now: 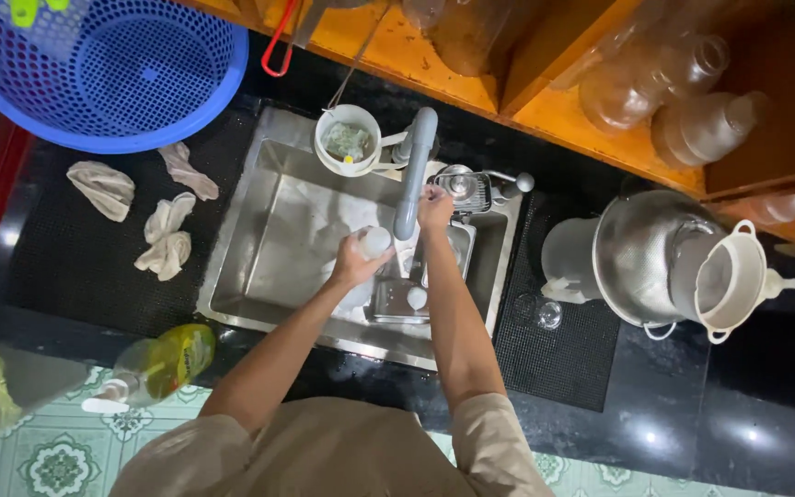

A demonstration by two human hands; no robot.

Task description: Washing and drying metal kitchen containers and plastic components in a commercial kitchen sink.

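My left hand grips a small whitish bottle-like object over the steel sink, just under the spout of the grey faucet. My right hand reaches further back and rests on the tap handle area beside the faucet base. A small round pale object and a metal rack lie in the sink below my forearms.
A blue perforated basket sits at the far left, crumpled rags beside the sink. A yellow-green dish soap bottle lies at the counter's front. Metal colander and white strainer stand right; glass bottles fill the orange shelf.
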